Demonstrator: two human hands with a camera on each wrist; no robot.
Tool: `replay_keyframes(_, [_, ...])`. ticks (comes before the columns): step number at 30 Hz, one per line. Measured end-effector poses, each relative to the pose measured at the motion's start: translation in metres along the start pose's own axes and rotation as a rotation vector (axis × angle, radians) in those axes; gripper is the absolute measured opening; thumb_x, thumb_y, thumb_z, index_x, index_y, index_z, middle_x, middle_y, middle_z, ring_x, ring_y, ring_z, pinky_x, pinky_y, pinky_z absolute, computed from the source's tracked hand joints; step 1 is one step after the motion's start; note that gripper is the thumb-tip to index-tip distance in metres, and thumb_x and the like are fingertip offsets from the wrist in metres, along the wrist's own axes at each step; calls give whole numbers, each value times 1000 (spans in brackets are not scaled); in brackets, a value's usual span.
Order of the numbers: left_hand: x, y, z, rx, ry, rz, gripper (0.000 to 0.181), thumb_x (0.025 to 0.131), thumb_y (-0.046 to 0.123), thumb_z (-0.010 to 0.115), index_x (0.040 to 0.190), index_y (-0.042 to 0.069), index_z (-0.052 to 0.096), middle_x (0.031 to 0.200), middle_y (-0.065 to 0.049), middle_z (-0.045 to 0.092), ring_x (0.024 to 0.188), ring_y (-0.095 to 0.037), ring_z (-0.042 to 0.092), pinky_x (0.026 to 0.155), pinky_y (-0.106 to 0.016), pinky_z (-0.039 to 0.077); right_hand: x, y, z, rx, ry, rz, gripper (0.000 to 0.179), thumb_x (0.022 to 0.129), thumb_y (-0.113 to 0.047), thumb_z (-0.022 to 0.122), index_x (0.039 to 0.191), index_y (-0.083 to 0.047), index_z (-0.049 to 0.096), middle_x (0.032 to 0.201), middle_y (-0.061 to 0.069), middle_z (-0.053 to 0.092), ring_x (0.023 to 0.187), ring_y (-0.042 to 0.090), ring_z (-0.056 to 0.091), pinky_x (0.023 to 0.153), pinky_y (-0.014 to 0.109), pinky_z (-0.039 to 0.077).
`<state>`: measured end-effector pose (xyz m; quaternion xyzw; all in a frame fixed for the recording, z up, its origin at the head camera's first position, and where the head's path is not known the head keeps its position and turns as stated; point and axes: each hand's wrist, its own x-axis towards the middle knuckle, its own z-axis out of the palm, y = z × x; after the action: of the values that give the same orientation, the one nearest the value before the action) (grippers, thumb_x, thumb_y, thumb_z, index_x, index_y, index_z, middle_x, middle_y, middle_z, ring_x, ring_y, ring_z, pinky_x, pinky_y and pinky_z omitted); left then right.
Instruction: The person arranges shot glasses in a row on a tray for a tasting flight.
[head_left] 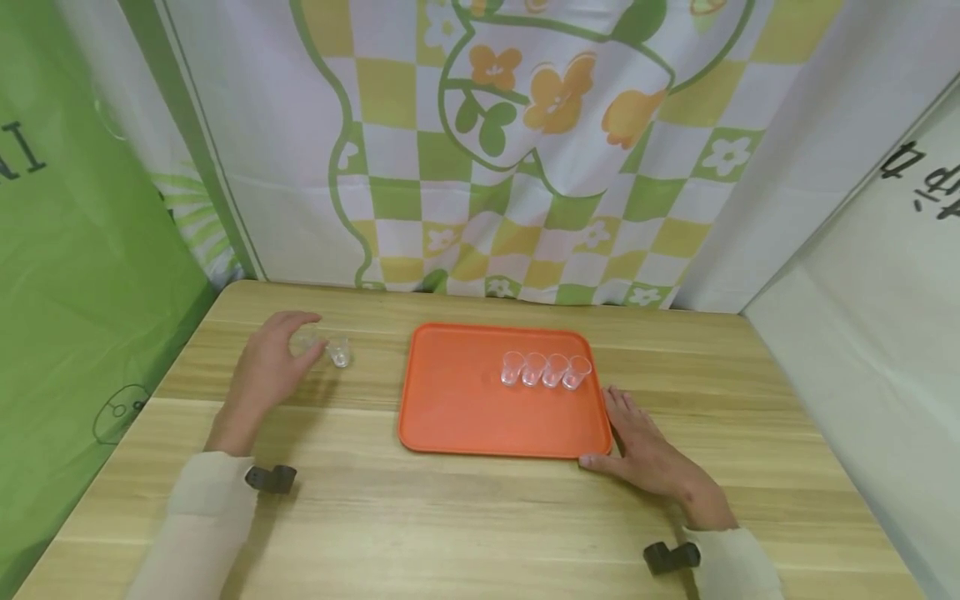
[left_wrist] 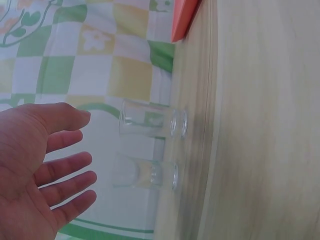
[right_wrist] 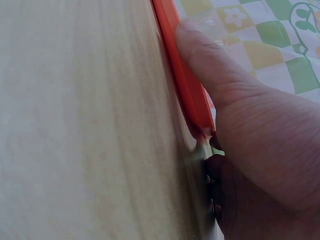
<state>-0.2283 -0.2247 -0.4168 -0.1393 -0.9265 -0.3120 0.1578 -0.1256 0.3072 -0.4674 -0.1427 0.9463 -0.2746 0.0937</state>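
Left of frame: left hand (head_left: 273,358), fingers parted and holding nothing, near two clear cups (head_left: 340,353) upright on the worktop (head_left: 352,508); these are presumably light, stiff, slippery and easily tipped, best pinched by the side walls below the rim. Centre: orange tray (head_left: 453,400), probably rigid, bearing four clear cups (head_left: 533,371) in a row at right. Right of centre: right hand (head_left: 645,446), fingers extended along the tray's right edge, thumb at its lower right corner
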Motion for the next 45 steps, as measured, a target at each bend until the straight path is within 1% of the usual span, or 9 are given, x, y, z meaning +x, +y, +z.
replay_keyframes(8, [2, -7, -2, -20, 22, -7, 41, 96, 12, 73, 131, -6, 62, 134, -31, 57, 126, -51, 50, 105, -66, 38, 0, 1, 0, 4, -2, 4, 112, 92, -55, 73, 164, 1, 7, 168, 27, 2, 153, 47, 1, 118, 69, 6])
replay_keyframes(15, [2, -14, 0, -26, 33, -20, 42, 95, 9, 73, 131, -8, 61, 131, -33, 58, 113, -50, 57, 98, -66, 44, 0, 2, 0, 4, 3, -1, 113, 92, -55, 73, 163, 2, 7, 168, 28, 2, 153, 47, 1, 118, 69, 6])
replay_keyframes(18, [3, -16, 2, -33, 17, -35, 43, 96, 9, 72, 133, -8, 60, 132, -34, 57, 113, -50, 57, 96, -66, 45, -1, 2, 0, 3, 5, -2, 112, 91, -55, 73, 163, 2, 8, 168, 28, 3, 153, 47, 2, 118, 69, 6])
replay_keyframes(22, [4, -18, 3, -56, -13, -71, 46, 96, 9, 71, 137, -8, 58, 134, -35, 55, 113, -51, 57, 92, -66, 47, -1, 2, 1, 2, 9, -8, 112, 92, -55, 73, 164, 1, 8, 168, 28, 4, 153, 48, 2, 118, 70, 7])
replay_keyframes(26, [5, -20, 3, -81, -38, -101, 48, 96, 7, 71, 139, -8, 56, 136, -36, 53, 113, -52, 57, 93, -66, 48, -2, 2, 2, -1, 15, -18, 111, 92, -54, 73, 163, 2, 9, 167, 29, 5, 153, 49, 4, 117, 70, 8])
replay_keyframes(35, [6, -23, 3, -89, -70, -126, 47, 98, 10, 70, 140, -8, 55, 139, -33, 53, 113, -50, 58, 92, -64, 50, -1, 1, 1, 5, 17, -24, 111, 92, -53, 74, 163, 2, 10, 167, 30, 5, 152, 49, 4, 117, 71, 7])
replay_keyframes(40, [7, -25, 3, -88, -78, -125, 47, 98, 10, 70, 139, -8, 56, 139, -33, 54, 113, -50, 59, 92, -63, 51, 0, 0, 1, 7, 20, -36, 110, 92, -52, 74, 163, 2, 10, 167, 30, 5, 152, 49, 4, 117, 72, 7])
replay_keyframes(45, [8, -28, 3, -85, -92, -134, 47, 98, 10, 71, 138, -9, 56, 137, -33, 55, 112, -50, 61, 91, -63, 51, 1, 1, 1, 3, 18, -31, 111, 92, -52, 74, 163, 3, 9, 167, 30, 5, 152, 49, 3, 117, 71, 7])
